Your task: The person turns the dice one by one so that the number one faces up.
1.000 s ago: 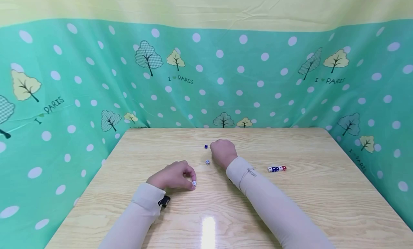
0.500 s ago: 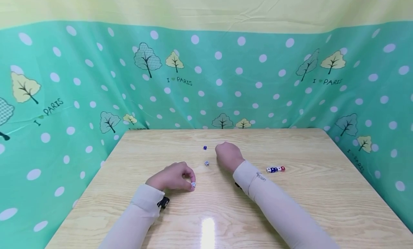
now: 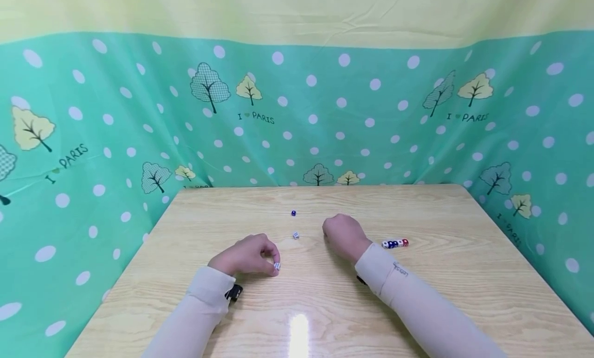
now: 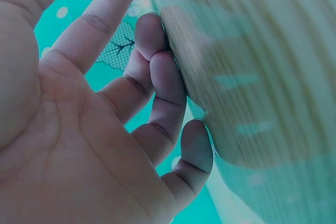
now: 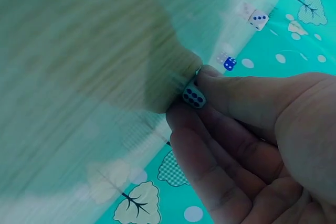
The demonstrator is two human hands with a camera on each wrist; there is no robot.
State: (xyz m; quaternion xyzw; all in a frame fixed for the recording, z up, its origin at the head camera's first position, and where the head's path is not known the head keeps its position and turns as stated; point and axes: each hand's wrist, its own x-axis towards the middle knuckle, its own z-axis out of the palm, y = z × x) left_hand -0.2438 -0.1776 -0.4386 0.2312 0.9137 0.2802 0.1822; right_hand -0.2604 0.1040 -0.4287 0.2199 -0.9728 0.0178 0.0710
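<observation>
My left hand pinches a small white die between thumb and forefinger, low at the table left of centre. In the left wrist view the curled lower fingers rest against the tabletop. My right hand is right of centre; the right wrist view shows its thumb and fingers pinching a white die with dark pips, close to the surface. Between the hands lies a loose white die. Farther back sits a blue die. To the right, a row of dice in white, blue and red stands side by side.
The wooden table has a pale grain and a bright light reflection near its front. A green polka-dot curtain printed with trees hangs behind it and along both sides.
My right hand has moved to the right and toward me, away from the blue die. My left hand keeps its pinch on its white die, nearly still. The view has shifted slightly.
</observation>
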